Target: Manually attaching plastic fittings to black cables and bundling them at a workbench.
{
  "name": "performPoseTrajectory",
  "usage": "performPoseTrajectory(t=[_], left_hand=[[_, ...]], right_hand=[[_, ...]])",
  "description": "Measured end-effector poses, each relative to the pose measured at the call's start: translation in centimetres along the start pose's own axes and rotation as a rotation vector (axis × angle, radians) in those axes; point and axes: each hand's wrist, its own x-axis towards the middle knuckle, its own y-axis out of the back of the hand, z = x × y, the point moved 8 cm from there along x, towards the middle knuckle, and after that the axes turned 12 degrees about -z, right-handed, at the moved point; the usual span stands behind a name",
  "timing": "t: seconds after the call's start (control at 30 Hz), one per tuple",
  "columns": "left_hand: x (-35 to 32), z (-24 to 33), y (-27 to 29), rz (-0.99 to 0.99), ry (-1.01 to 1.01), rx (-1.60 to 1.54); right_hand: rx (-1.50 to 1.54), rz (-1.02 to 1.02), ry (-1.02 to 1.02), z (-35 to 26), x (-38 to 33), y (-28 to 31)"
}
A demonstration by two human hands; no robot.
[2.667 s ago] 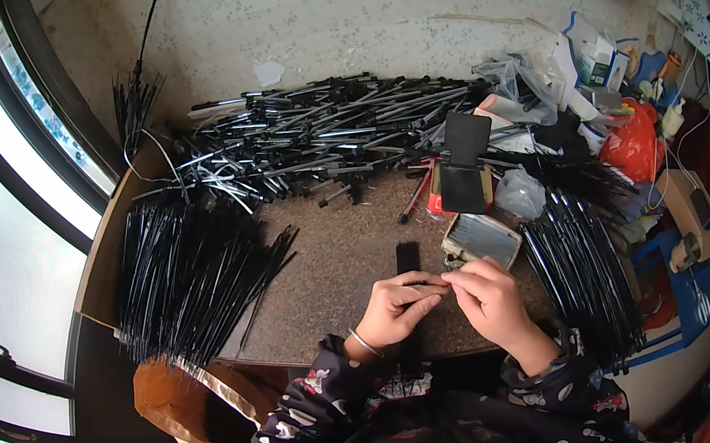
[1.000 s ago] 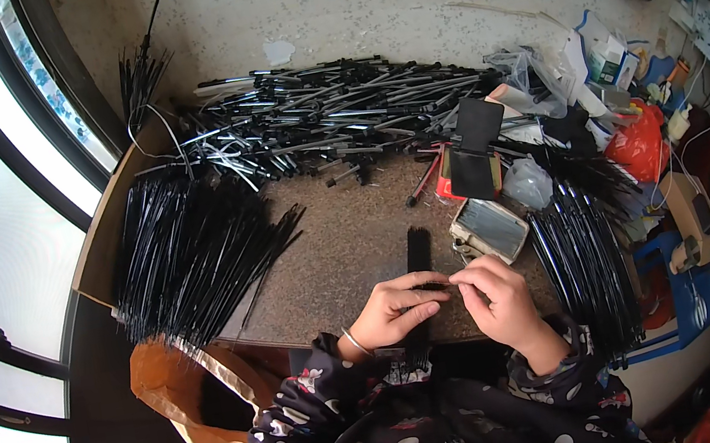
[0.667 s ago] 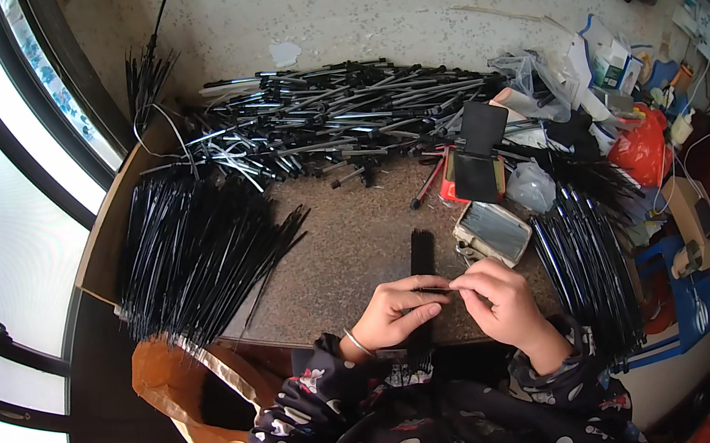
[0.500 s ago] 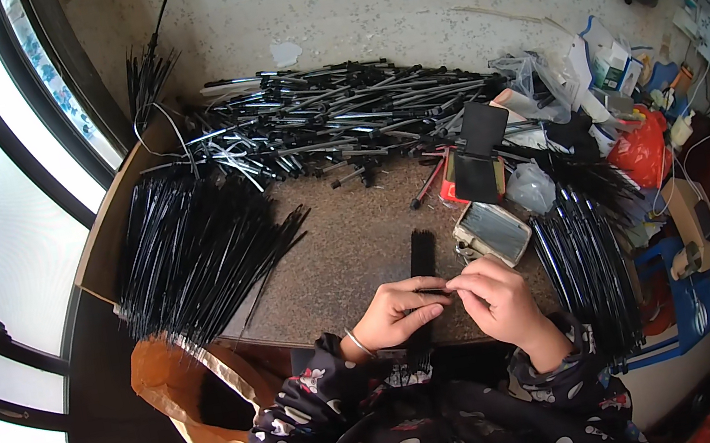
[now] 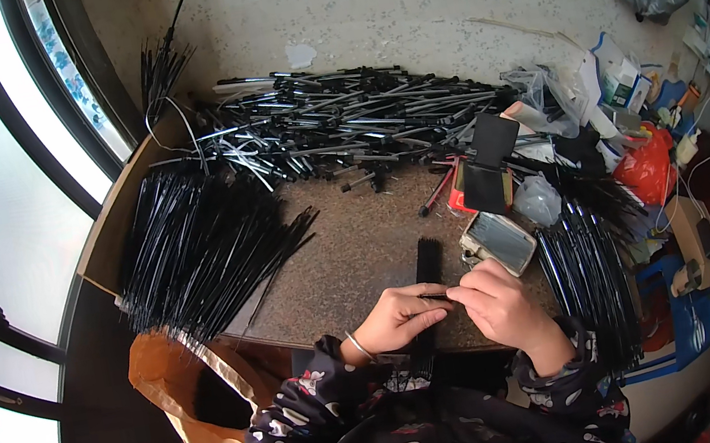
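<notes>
My left hand (image 5: 402, 318) is closed, thumb against the fingers, on a thin dark strip (image 5: 436, 295) that reaches across to my right hand. With fingertips pinched, my right hand (image 5: 501, 305) grips the strip's other end. Under and behind my left hand, a narrow bundle of black strips (image 5: 427, 264) lies over the table's near edge. How much of the thin strip sits inside the fingers is hidden.
Black-and-grey rods (image 5: 357, 122) are heaped along the wall. Long black strips lie in a big pile (image 5: 200, 247) at left and a bundle (image 5: 582, 277) at right. A clear-lidded case (image 5: 501, 241) sits beyond my right hand. An open brown paper bag (image 5: 157, 386) stands lower left.
My right hand has turned slightly, its fingers more closed over the strip's end. My left hand keeps its hold. The whole view has shifted a little.
</notes>
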Motion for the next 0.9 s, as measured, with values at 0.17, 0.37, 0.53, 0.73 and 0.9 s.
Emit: performPoseTrajectory(t=[0.17, 0.37, 0.53, 0.73, 0.9], left_hand=[[-0.1, -0.3, 0.1, -0.036, 0.033, -0.011], [0.3, 0.0, 0.2, -0.019, 0.013, 0.02], [0.2, 0.2, -0.2, -0.017, 0.001, -0.004], [0.7, -0.2, -1.4, -0.154, -0.028, 0.036], [-0.1, -0.1, -1.0, 0.022, -0.132, -0.137]], right_hand=[[0.145, -0.004, -0.037, 1.3, 0.0, -0.6], [0.479, 0.042, -0.374, 3.1, -1.2, -2.0], [0.517, 0.049, -0.473, 3.2, -1.9, -2.0], [0.39, 0.08, -0.236, 1.3, -0.3, -1.4], [0.337, -0.165, -0.046, 3.2, -0.2, -3.5]])
